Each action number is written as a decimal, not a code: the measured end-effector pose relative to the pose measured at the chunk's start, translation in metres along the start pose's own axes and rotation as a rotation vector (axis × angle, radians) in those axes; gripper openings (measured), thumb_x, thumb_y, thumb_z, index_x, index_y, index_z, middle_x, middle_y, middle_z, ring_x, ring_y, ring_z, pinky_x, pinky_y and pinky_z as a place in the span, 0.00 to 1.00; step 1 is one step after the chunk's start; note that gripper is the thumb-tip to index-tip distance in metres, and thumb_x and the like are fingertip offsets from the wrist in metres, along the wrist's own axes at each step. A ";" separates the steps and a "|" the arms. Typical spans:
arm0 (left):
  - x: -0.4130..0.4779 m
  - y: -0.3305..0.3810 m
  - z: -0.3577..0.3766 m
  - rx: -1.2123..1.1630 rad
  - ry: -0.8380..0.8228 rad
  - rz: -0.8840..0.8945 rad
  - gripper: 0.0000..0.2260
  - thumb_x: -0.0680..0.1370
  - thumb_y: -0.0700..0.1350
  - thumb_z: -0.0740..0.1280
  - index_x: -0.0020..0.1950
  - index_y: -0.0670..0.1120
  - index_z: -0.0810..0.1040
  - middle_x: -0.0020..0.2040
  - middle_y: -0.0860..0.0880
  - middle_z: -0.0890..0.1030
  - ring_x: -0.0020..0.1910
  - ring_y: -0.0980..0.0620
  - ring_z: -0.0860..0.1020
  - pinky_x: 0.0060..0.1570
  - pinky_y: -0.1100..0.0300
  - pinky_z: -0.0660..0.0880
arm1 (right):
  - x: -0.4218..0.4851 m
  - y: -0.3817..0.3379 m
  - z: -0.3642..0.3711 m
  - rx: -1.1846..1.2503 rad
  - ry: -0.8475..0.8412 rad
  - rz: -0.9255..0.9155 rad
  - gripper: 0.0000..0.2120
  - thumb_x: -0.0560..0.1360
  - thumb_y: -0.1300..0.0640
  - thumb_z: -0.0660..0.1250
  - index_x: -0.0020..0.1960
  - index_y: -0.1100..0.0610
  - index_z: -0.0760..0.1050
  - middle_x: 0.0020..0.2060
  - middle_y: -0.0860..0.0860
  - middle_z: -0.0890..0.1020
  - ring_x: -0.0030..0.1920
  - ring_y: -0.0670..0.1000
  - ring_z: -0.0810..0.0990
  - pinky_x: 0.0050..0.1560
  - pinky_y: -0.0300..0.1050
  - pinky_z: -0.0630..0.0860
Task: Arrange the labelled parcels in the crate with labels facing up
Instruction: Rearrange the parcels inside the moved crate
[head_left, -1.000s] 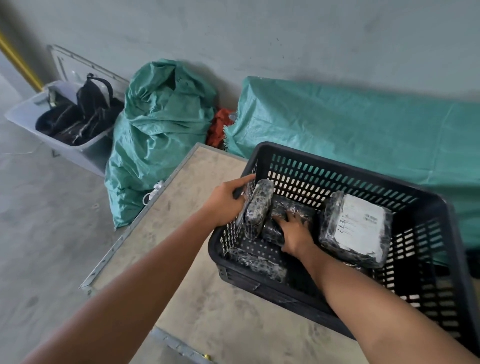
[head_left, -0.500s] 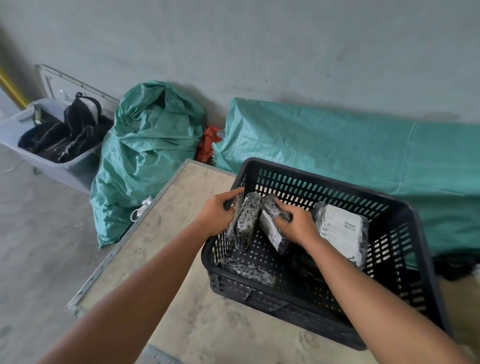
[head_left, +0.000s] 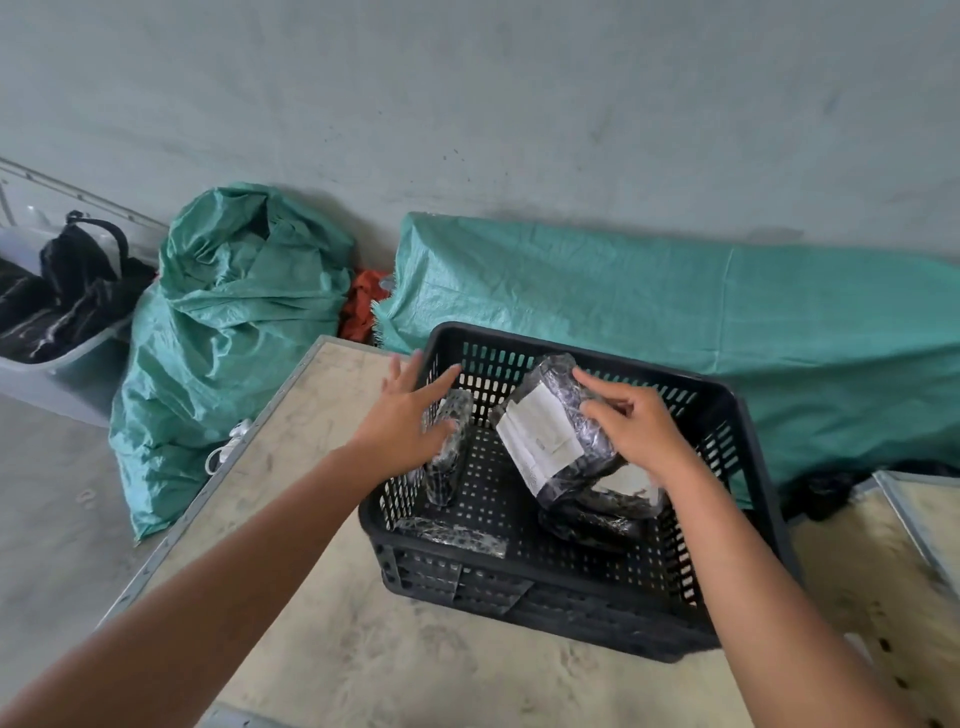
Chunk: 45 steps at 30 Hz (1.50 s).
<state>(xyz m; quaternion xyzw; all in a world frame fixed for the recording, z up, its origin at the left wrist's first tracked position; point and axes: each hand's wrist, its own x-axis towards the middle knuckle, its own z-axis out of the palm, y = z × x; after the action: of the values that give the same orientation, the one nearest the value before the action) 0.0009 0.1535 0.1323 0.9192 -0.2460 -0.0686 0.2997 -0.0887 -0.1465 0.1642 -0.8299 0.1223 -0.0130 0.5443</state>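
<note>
A black slatted crate (head_left: 743, 457) stands on a wooden table. My right hand (head_left: 636, 428) grips a black-wrapped parcel (head_left: 550, 436) lifted above the crate floor, its white label tilted up and to the left. My left hand (head_left: 410, 421) rests with spread fingers on a narrow black parcel (head_left: 448, 467) standing on edge against the crate's left wall. Another flat parcel (head_left: 452, 535) lies along the near wall. Under my right hand a parcel with a white label (head_left: 623, 486) lies on a further dark one (head_left: 592, 522).
The wooden table (head_left: 395, 649) has metal edging, with a second board (head_left: 883, 582) at the right. Two green woven sacks (head_left: 228, 332) (head_left: 675, 312) lean against the grey wall behind. A grey tub of black bags (head_left: 57, 306) sits on the floor, far left.
My right hand has lifted the labelled parcel up from the crate floor and turned its label into view. My left hand has opened its fingers over the upright parcel.
</note>
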 end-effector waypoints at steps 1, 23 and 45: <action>-0.002 0.012 -0.004 -0.125 -0.041 0.070 0.35 0.80 0.53 0.69 0.80 0.70 0.54 0.84 0.50 0.44 0.81 0.43 0.36 0.75 0.35 0.49 | -0.004 -0.009 -0.009 0.002 -0.021 -0.017 0.19 0.78 0.54 0.70 0.63 0.33 0.79 0.48 0.48 0.88 0.28 0.56 0.72 0.33 0.46 0.76; 0.017 0.049 0.018 -1.272 -0.083 -0.134 0.23 0.70 0.39 0.75 0.61 0.59 0.85 0.64 0.49 0.82 0.58 0.50 0.83 0.52 0.54 0.83 | -0.032 -0.024 -0.008 0.141 -0.151 -0.129 0.38 0.73 0.53 0.76 0.71 0.24 0.63 0.68 0.24 0.64 0.63 0.30 0.75 0.59 0.29 0.73; 0.089 0.011 0.108 0.113 -0.511 -0.199 0.38 0.81 0.46 0.70 0.84 0.49 0.50 0.79 0.43 0.65 0.72 0.44 0.71 0.68 0.51 0.71 | 0.050 0.076 0.096 -0.106 -0.029 0.388 0.37 0.78 0.67 0.67 0.82 0.52 0.56 0.72 0.54 0.73 0.48 0.52 0.83 0.35 0.41 0.79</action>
<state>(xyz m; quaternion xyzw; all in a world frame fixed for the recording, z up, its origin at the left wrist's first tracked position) 0.0438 0.0458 0.0533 0.9071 -0.2253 -0.3133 0.1682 -0.0399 -0.1001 0.0507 -0.8182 0.2725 0.1104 0.4940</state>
